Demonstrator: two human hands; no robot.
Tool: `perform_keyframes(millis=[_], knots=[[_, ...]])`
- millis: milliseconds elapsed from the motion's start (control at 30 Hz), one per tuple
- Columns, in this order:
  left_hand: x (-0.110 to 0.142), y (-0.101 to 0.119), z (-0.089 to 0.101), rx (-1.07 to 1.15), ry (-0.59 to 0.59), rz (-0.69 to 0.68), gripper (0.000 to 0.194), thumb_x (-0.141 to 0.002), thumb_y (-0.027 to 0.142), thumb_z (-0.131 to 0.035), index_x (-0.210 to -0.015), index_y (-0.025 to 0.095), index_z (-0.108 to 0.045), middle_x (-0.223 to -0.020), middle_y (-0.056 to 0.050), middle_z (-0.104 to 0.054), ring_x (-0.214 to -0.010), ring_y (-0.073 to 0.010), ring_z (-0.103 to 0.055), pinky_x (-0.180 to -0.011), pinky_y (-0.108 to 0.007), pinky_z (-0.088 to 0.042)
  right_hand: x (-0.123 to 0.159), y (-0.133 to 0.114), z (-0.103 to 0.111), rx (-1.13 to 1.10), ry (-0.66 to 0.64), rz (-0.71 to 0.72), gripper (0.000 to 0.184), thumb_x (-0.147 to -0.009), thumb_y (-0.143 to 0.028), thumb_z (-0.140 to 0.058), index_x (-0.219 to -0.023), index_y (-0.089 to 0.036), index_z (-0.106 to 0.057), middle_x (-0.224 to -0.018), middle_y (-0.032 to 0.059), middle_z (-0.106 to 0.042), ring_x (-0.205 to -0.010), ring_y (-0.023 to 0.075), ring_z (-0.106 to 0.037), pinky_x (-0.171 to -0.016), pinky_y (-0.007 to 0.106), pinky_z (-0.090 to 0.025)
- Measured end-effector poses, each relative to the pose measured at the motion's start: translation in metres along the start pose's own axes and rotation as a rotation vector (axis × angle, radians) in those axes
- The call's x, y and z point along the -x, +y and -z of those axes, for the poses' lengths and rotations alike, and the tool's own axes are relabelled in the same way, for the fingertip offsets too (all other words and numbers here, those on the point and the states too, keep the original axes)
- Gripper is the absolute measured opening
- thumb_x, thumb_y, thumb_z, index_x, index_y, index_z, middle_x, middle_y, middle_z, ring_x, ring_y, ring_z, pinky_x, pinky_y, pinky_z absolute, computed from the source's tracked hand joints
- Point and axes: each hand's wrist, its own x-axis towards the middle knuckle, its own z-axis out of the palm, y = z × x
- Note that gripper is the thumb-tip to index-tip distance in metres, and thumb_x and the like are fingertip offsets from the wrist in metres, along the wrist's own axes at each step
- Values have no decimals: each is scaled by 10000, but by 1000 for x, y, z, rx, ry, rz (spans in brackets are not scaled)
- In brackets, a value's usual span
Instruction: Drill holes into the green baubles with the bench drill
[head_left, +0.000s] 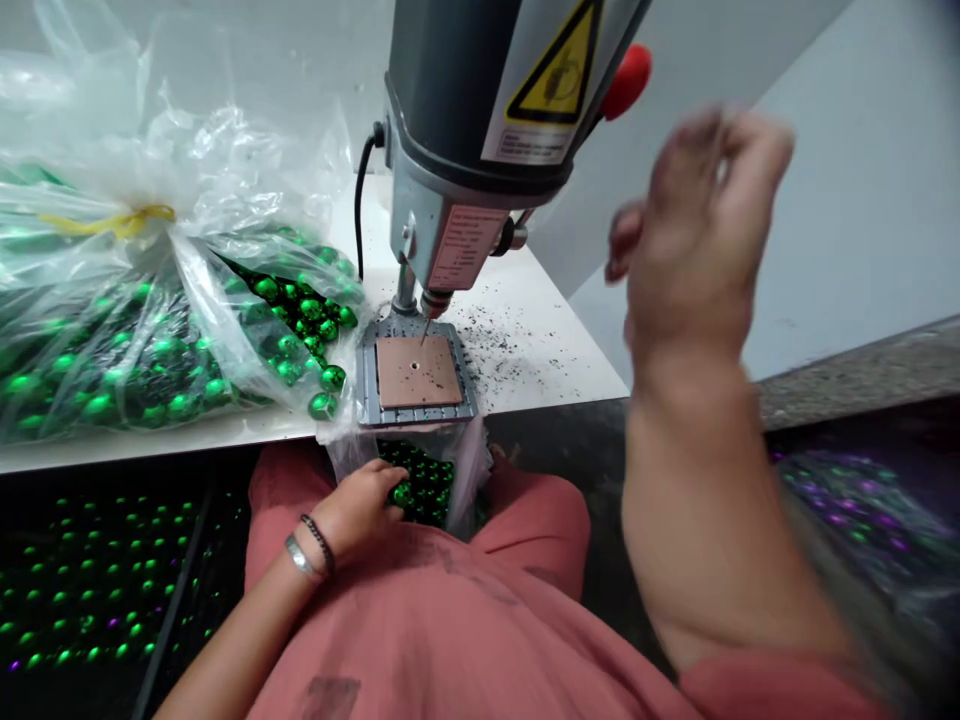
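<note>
A shiny green ball (403, 493) is between the fingertips of my left hand (365, 508), low over my lap. Just beneath them lies an opened clear bag (469, 470) of small green balls. My right hand (701, 215) is raised in the air to the right of a grey bench drill press (457, 110), apart from its red knob (628, 82). Motion blurs that hand, so its fingers cannot be made out clearly. Under the thin drill bit (426, 330) sits a copper-coloured square plate (405, 385) with a small hole, on the drill's grey base (367, 400).
A large clear bag of green balls (157, 370), tied with yellow string (120, 220), lies left of the drill. Dark shavings (510, 350) are scattered on the white table (555, 370). Green balls in rows (97, 570) show at lower left; another bag (862, 510) sits at right.
</note>
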Motion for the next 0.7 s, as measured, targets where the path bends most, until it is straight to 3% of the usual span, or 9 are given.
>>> perform_keyframes(millis=[33,67,100,200,267,333,400,533,700], knots=[[-5,-5,-16,-26,-47,40,489,-684,137,-513,-1168,154,-572,-1102,-127,-594,-1004,-229,-577,-896,-330,-455,35,9,2,154,-56,-171,492,-817,-621,-240,-1085,-214,-303,-731,-6,-441,-565,80,-407,-488,227,-328],[-10,-9,-31,-49,-95,83,503,-693,127,-499,-1193,150,-554,-1127,-138,-580,-1019,-233,-575,-890,-327,-457,74,20,2,317,-192,-363,556,-787,-652,-273,-1116,-203,-286,-798,19,-485,-627,93,-455,-545,236,-384],[-16,-12,-46,-74,-129,138,531,-706,114,-479,-1236,136,-516,-1185,-161,-543,-1033,-238,-573,-885,-326,-457,115,32,-1,370,-296,-450,604,-742,-659,-378,-1100,-174,-335,-837,47,-520,-674,116,-500,-584,257,-417],[-29,-16,-80,-131,-233,253,612,-728,112,-470,-1335,129,-392,-1354,-216,-370,-1054,-265,-570,-885,-351,-453,226,69,-12,483,-530,-591,787,-537,-546,-681,-1154,-133,-419,-1056,138,-554,-945,239,-548,-774,346,-450],[-33,-19,-94,-119,-310,246,585,-735,151,-495,-1315,141,-417,-1330,-201,-404,-1044,-261,-578,-885,-341,-452,271,91,-14,591,-611,-700,723,-658,-451,-599,-1227,-62,-383,-1098,216,-544,-993,294,-547,-799,397,-434],[-34,-25,-105,-90,-367,222,506,-737,194,-522,-1241,154,-501,-1243,-168,-502,-1029,-250,-585,-885,-322,-451,290,108,-7,654,-699,-767,576,-768,-341,-445,-1264,-60,-366,-1095,221,-562,-956,284,-576,-782,397,-431],[-36,-33,-112,-67,-414,211,427,-734,222,-546,-1155,154,-574,-1166,-156,-568,-1021,-253,-588,-884,-320,-452,295,118,3,671,-788,-780,485,-803,-290,-361,-1256,-125,-406,-1100,168,-586,-941,246,-593,-784,357,-429],[-51,-45,-125,-41,-484,231,365,-747,261,-593,-1089,138,-614,-1081,-153,-625,-1020,-257,-586,-879,-341,-456,299,118,15,639,-892,-722,437,-841,-294,-301,-1244,-184,-426,-1124,94,-603,-978,191,-590,-792,289,-432],[-93,-39,-144,-93,-507,247,297,-844,316,-517,-1090,155,-559,-1107,-82,-586,-979,-185,-573,-845,-405,-480,302,117,31,468,-963,-540,486,-813,-436,-442,-1243,-211,-459,-1151,66,-593,-1006,154,-571,-840,257,-424]])
